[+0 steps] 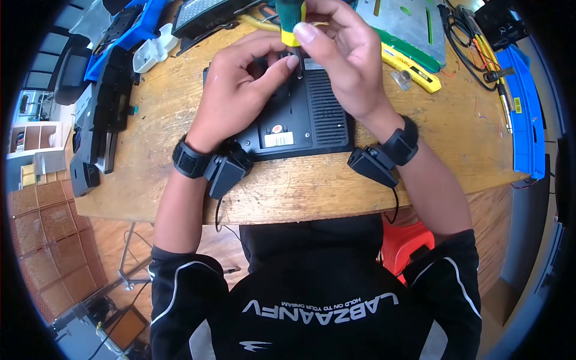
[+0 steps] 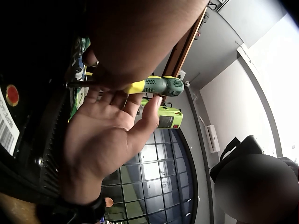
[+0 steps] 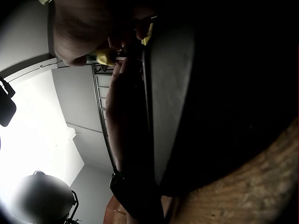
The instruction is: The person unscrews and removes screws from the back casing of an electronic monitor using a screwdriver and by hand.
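Note:
A screwdriver [image 1: 290,23] with a green and yellow handle stands tip down over a black plastic device [image 1: 282,111], whose vented, labelled face is up. My right hand [image 1: 357,63] holds the handle, its thumb against the yellow collar and its fingers behind. My left hand [image 1: 231,90] pinches around the shaft below the collar with thumb and index finger, close over the casing. In the left wrist view the screwdriver handle [image 2: 163,87] sticks out past the right hand [image 2: 100,130], palm showing. The right wrist view is dark, with the yellow collar [image 3: 106,57] visible between the hands.
A yellow cutter knife [image 1: 411,67] lies right of the device, near a green-edged metal plate [image 1: 414,30]. Blue bins [image 1: 525,114] stand at the right edge. Dark equipment [image 1: 99,114] and a clear plastic tray [image 1: 155,51] sit on the left of the wooden table [image 1: 162,168].

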Demonstrator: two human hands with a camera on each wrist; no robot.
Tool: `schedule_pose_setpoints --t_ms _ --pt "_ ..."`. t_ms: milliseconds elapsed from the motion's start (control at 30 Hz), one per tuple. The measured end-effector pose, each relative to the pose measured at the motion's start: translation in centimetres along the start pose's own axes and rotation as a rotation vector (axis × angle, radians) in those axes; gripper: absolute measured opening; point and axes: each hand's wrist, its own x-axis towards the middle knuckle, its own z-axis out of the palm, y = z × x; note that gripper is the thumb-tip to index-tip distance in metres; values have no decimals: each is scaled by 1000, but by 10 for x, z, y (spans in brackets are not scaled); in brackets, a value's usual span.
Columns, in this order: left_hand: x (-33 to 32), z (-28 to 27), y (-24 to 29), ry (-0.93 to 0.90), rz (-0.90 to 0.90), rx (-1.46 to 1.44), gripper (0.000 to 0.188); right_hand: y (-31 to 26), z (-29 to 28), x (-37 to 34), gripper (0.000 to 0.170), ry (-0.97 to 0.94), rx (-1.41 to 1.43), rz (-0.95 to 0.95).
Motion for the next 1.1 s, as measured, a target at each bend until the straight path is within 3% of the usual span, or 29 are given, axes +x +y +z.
schedule_pose_setpoints --t_ms 67,267,300,400,567,667,733,767,833,933,1100 --pt "-2 0 -4 24 4 -34 25 -2 -1 -3 46 -23 24 43" --pt "-3 -4 9 -27 -153 -7 30 2 -2 1 44 11 -155 -104" --pt "-2 -2 3 14 -56 0 28 -1 0 0 42 17 -92 -65" --pt "-1 -1 0 26 11 -21 24 1 -1 0 42 9 -129 -122" --pt "-3 2 3 54 19 -76 21 5 -2 0 48 17 -191 -157" --pt "-2 0 9 24 -90 -42 21 3 -3 2 47 46 -168 -163" --pt "0 2 4 6 -12 -63 23 -7 -3 3 46 9 -123 23" --pt "0 1 3 4 -12 -63 23 -7 -3 4 46 11 -123 23" --pt "-1 0 5 28 2 -24 21 -3 -2 0 46 -2 -327 -239" --pt "-3 -2 8 21 -122 13 17 0 0 3 45 -16 -171 -229" --pt "-6 -5 7 -6 -184 9 15 -8 -2 4 43 -69 -348 -226"
